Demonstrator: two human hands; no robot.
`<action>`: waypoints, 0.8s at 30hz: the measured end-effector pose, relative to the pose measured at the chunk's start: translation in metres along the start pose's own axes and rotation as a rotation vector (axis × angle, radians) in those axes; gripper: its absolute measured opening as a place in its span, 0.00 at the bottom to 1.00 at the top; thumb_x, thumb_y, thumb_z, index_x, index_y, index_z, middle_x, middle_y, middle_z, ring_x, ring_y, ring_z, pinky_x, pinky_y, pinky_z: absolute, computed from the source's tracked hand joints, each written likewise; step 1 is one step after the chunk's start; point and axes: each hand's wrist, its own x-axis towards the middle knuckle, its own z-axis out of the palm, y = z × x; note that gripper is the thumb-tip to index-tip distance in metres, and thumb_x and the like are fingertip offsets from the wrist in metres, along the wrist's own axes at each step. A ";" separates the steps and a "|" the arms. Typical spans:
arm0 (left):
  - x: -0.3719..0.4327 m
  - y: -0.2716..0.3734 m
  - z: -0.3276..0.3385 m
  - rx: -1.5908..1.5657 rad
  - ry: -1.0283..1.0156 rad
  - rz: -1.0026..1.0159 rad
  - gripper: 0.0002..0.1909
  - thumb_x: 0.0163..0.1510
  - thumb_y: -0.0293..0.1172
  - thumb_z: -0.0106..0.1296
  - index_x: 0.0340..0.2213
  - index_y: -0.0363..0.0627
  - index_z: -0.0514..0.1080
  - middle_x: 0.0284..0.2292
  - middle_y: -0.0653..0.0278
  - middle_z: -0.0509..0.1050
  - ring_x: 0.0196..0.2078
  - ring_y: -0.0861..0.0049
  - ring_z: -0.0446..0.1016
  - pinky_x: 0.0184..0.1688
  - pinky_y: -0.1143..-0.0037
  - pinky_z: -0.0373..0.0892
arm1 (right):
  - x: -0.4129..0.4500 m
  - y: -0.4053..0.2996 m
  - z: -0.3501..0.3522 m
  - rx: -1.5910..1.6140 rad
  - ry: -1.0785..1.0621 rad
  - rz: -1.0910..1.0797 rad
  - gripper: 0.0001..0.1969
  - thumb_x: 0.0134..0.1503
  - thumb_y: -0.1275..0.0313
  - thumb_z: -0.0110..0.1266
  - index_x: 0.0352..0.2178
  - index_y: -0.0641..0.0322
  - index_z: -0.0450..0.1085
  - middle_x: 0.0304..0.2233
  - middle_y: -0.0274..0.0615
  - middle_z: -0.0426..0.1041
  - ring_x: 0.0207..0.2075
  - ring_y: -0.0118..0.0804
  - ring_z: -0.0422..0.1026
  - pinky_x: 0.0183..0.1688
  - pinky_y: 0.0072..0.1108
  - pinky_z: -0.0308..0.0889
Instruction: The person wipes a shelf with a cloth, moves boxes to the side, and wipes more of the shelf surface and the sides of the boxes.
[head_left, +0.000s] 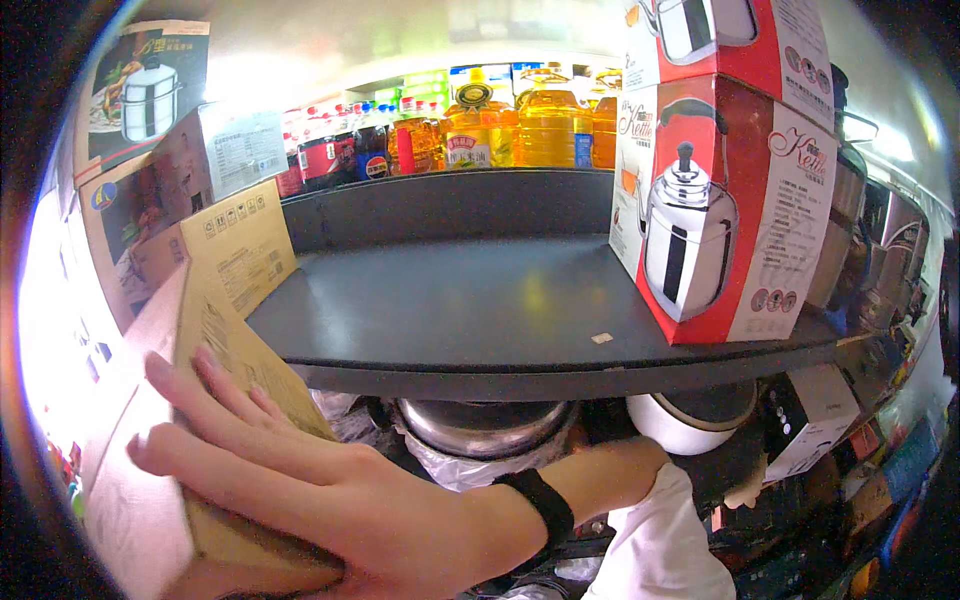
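Note:
My right hand (322, 487) reaches in from the lower right, with a black band (536, 510) at its wrist and a white sleeve (660, 540) behind. Its fingers are spread over a brown cardboard box (135, 517) at the lower left, gripping the near side. The thumb is hidden. That box tilts in front of the dark shelf (450, 300). Behind it, another cardboard box (240, 251) with printed handling icons stands at the shelf's left end. My left hand is out of view.
Stacked red-and-white kettle boxes (690, 217) stand at the shelf's right. Printed pot boxes (146, 97) rise at the left. Bottles of oil (555, 120) and soda (371, 150) line up beyond the back panel. A steel pot (487, 427) and white pot (675, 427) sit below.

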 end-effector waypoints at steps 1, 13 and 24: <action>-0.001 0.004 -0.004 -0.015 0.015 0.015 0.28 0.51 0.26 0.52 0.54 0.37 0.60 0.49 0.55 0.69 0.48 0.67 0.69 0.42 0.72 0.69 | 0.004 0.000 -0.002 -0.003 0.002 -0.034 0.45 0.52 0.56 0.59 0.62 0.67 0.45 0.65 0.66 0.41 0.66 0.68 0.41 0.65 0.47 0.40; -0.003 0.066 -0.015 -0.450 -0.144 0.236 0.30 0.51 0.26 0.52 0.55 0.36 0.59 0.50 0.54 0.68 0.50 0.66 0.68 0.44 0.72 0.69 | 0.043 -0.018 -0.068 -0.348 0.165 -0.053 0.38 0.54 0.57 0.56 0.59 0.69 0.52 0.61 0.60 0.51 0.61 0.57 0.51 0.62 0.38 0.51; -0.009 0.181 0.154 -0.405 -0.979 0.152 0.37 0.53 0.36 0.56 0.59 0.35 0.55 0.55 0.58 0.65 0.58 0.68 0.62 0.58 0.68 0.59 | -0.003 -0.068 -0.159 -0.675 0.455 0.318 0.36 0.57 0.53 0.54 0.59 0.67 0.56 0.59 0.45 0.60 0.59 0.35 0.58 0.61 0.26 0.51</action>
